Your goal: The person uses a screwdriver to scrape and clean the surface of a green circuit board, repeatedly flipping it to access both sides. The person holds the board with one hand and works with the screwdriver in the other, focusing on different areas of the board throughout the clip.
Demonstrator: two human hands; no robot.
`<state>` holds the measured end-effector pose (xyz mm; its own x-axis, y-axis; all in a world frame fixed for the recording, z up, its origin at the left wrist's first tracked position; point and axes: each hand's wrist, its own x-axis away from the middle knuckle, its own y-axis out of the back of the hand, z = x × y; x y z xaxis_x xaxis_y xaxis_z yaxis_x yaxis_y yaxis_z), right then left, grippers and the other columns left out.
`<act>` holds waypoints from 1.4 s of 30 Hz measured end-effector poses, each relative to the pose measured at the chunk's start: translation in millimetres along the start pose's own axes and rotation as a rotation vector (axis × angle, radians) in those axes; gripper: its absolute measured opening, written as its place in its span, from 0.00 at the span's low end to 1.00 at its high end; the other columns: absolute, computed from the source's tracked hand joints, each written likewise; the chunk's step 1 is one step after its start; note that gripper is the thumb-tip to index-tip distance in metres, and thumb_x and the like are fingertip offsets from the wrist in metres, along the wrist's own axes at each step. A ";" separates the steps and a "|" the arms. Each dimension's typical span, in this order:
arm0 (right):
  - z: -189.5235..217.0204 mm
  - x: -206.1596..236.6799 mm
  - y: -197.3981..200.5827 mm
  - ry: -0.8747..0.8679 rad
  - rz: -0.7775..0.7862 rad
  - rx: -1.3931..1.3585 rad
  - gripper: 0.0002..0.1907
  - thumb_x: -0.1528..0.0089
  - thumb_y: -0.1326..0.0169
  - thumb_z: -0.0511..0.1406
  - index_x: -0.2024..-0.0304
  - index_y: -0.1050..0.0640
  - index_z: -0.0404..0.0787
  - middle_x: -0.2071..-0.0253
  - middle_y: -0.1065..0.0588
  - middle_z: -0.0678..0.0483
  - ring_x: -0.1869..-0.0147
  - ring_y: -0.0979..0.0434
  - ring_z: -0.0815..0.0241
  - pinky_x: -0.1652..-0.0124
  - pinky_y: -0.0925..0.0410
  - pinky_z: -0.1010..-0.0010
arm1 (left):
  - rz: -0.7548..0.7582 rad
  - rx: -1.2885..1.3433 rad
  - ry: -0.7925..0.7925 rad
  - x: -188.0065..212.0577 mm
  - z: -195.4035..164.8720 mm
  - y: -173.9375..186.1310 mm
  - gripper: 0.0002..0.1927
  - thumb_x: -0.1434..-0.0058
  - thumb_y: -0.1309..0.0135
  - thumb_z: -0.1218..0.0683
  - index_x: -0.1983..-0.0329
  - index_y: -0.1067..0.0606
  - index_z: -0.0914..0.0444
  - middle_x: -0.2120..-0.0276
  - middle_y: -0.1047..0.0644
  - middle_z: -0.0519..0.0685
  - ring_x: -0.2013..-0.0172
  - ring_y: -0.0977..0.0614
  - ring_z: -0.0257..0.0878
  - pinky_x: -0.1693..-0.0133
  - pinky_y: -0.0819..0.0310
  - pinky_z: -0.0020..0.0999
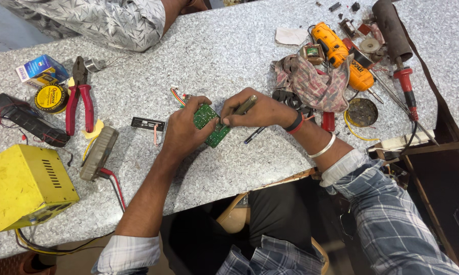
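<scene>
My left hand [185, 131] grips a small green circuit board [209, 124] just above the grey speckled worktop [229, 61]. Coloured wires [177, 96] run from the board's far edge. My right hand [254, 111] holds a slim dark metal tool [243, 106], its tip down on the board's middle. Both hands meet over the board at the centre of the view.
Left: a yellow metal box [24, 184], red-handled pliers [79, 97], a round tin [51, 98], a small blue carton [41, 70]. Right: an orange drill [341, 53], a checked cloth [313, 81], a red-handled soldering iron [406, 86], a dirty dish [362, 111]. Another person's patterned sleeve [112, 20] rests at the far edge.
</scene>
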<state>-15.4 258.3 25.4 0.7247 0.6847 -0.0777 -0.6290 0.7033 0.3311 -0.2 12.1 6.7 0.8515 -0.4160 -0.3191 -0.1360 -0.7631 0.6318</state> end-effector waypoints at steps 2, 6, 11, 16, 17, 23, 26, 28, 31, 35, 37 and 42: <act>0.8 -0.3 0.4 -0.006 -0.001 0.005 0.09 0.37 0.40 0.35 0.59 0.17 0.35 0.68 0.18 0.56 0.64 0.22 0.71 0.63 0.28 0.75 | 0.012 -0.008 0.024 -0.5 0.1 0.3 0.22 0.42 0.33 0.54 0.48 0.28 0.64 0.64 0.17 0.56 0.63 0.12 0.48 0.62 0.17 0.40; 2.0 1.6 1.5 0.014 -0.023 -0.003 0.09 0.37 0.40 0.35 0.59 0.17 0.36 0.68 0.19 0.56 0.64 0.22 0.71 0.64 0.28 0.74 | -0.012 -0.016 -0.040 0.5 0.3 0.5 0.22 0.42 0.33 0.55 0.48 0.28 0.64 0.64 0.17 0.57 0.62 0.12 0.48 0.60 0.18 0.40; 0.8 -0.2 -2.8 -0.028 0.005 0.031 0.09 0.39 0.39 0.35 0.60 0.16 0.36 0.68 0.18 0.56 0.64 0.21 0.70 0.64 0.28 0.74 | 0.002 -0.002 0.004 0.0 -0.7 0.9 0.22 0.42 0.33 0.55 0.48 0.28 0.64 0.64 0.17 0.56 0.63 0.12 0.47 0.63 0.18 0.39; -0.3 0.7 0.1 0.012 -0.011 -0.011 0.09 0.37 0.38 0.36 0.59 0.17 0.37 0.67 0.18 0.56 0.62 0.22 0.71 0.63 0.28 0.74 | 0.003 -0.003 0.012 -0.1 -2.8 2.3 0.22 0.43 0.33 0.55 0.49 0.27 0.64 0.65 0.17 0.56 0.64 0.12 0.47 0.63 0.18 0.40; -0.5 0.5 -1.0 -0.006 0.002 0.001 0.09 0.37 0.38 0.36 0.59 0.17 0.36 0.67 0.18 0.56 0.63 0.22 0.70 0.63 0.28 0.74 | -0.001 -0.001 0.005 -0.7 -3.2 2.1 0.22 0.42 0.33 0.55 0.48 0.28 0.64 0.65 0.17 0.56 0.63 0.12 0.47 0.63 0.18 0.40; 0.0 1.9 0.9 0.028 -0.008 -0.006 0.09 0.37 0.38 0.36 0.58 0.17 0.37 0.67 0.18 0.56 0.63 0.21 0.71 0.63 0.27 0.74 | 0.011 -0.018 0.028 0.6 -3.1 3.2 0.22 0.42 0.33 0.55 0.48 0.27 0.64 0.65 0.17 0.57 0.63 0.12 0.48 0.62 0.19 0.42; 0.8 0.8 0.0 0.019 -0.008 0.014 0.08 0.37 0.38 0.35 0.59 0.16 0.36 0.67 0.18 0.55 0.64 0.22 0.70 0.64 0.28 0.74 | 0.013 -0.004 0.010 -0.2 -2.7 2.2 0.22 0.42 0.34 0.55 0.47 0.28 0.64 0.62 0.17 0.57 0.62 0.12 0.48 0.61 0.18 0.41; 1.2 -0.4 -3.5 -0.012 0.019 0.064 0.08 0.38 0.38 0.35 0.59 0.16 0.36 0.68 0.18 0.55 0.65 0.22 0.70 0.65 0.28 0.74 | -0.001 -0.007 -0.024 0.4 -2.7 2.4 0.23 0.42 0.34 0.55 0.47 0.28 0.64 0.59 0.17 0.57 0.61 0.13 0.49 0.61 0.19 0.41; 2.2 0.4 -2.0 0.014 0.009 0.012 0.08 0.37 0.39 0.35 0.59 0.17 0.36 0.67 0.18 0.55 0.63 0.21 0.71 0.63 0.28 0.74 | -0.012 -0.022 -0.022 1.8 -3.2 4.2 0.23 0.43 0.33 0.55 0.47 0.28 0.64 0.59 0.18 0.57 0.61 0.13 0.50 0.60 0.19 0.42; 2.1 0.7 -1.9 -0.010 -0.009 0.001 0.08 0.37 0.39 0.35 0.59 0.16 0.36 0.68 0.19 0.55 0.63 0.23 0.70 0.64 0.29 0.75 | 0.004 -0.005 0.024 1.6 -4.9 4.1 0.23 0.43 0.33 0.55 0.47 0.27 0.63 0.59 0.18 0.56 0.61 0.12 0.50 0.60 0.19 0.42; 1.3 -0.5 -3.9 -0.036 0.019 0.044 0.08 0.38 0.39 0.35 0.60 0.16 0.36 0.68 0.18 0.56 0.64 0.20 0.70 0.64 0.28 0.76 | -0.006 -0.011 0.000 1.4 -5.6 4.3 0.23 0.43 0.34 0.55 0.47 0.27 0.63 0.59 0.18 0.57 0.61 0.13 0.50 0.60 0.19 0.42; 0.9 1.3 -2.2 -0.006 -0.007 -0.008 0.09 0.36 0.38 0.35 0.58 0.16 0.36 0.67 0.19 0.55 0.63 0.22 0.70 0.63 0.29 0.75 | 0.010 0.005 0.035 1.4 -6.2 4.9 0.22 0.42 0.34 0.54 0.47 0.28 0.63 0.61 0.18 0.55 0.62 0.12 0.49 0.61 0.19 0.41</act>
<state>-12.8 257.5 25.4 0.7307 0.6786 -0.0746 -0.6262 0.7098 0.3227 3.5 10.9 13.7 0.8675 -0.4060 -0.2875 -0.1470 -0.7613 0.6316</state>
